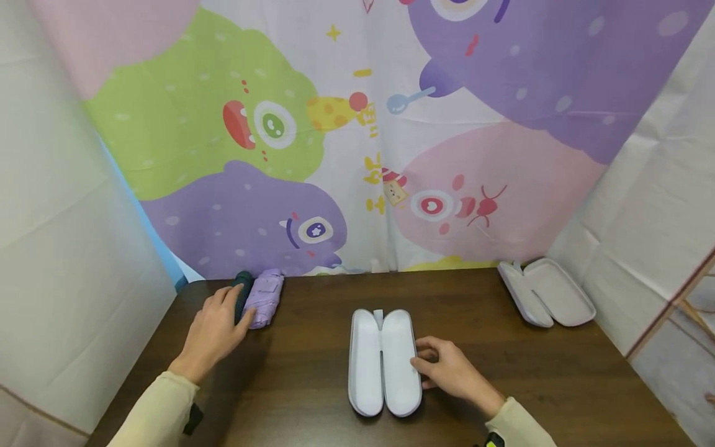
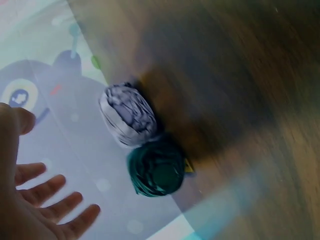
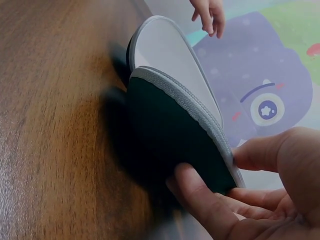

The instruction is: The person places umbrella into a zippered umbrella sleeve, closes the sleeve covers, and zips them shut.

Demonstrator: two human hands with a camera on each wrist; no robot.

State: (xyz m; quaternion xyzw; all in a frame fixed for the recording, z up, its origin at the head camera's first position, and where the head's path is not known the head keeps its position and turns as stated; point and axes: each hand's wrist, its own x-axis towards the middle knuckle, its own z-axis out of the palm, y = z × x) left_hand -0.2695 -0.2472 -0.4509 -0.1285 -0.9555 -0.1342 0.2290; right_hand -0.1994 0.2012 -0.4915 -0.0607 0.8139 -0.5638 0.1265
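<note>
An open zip case [image 1: 401,372] with a white lining lies on the table, its two long halves side by side. My right hand [image 1: 454,371] pinches the rim of its right half, thumb on the edge and fingers against the dark green outer shell [image 3: 170,130]. At the far left, a dark green folded umbrella [image 2: 157,170] lies beside a lilac folded umbrella [image 1: 267,297]. Above them hovers my left hand [image 1: 215,326], fingers spread and thumb apart. In the left wrist view a gap shows between that hand and both umbrellas.
A second open case [image 1: 560,292] with a pale lining lies at the back right of the brown wooden table [image 1: 301,372]. A cartoon-printed curtain [image 1: 357,236] hangs along the table's back edge. White sheets stand on both sides.
</note>
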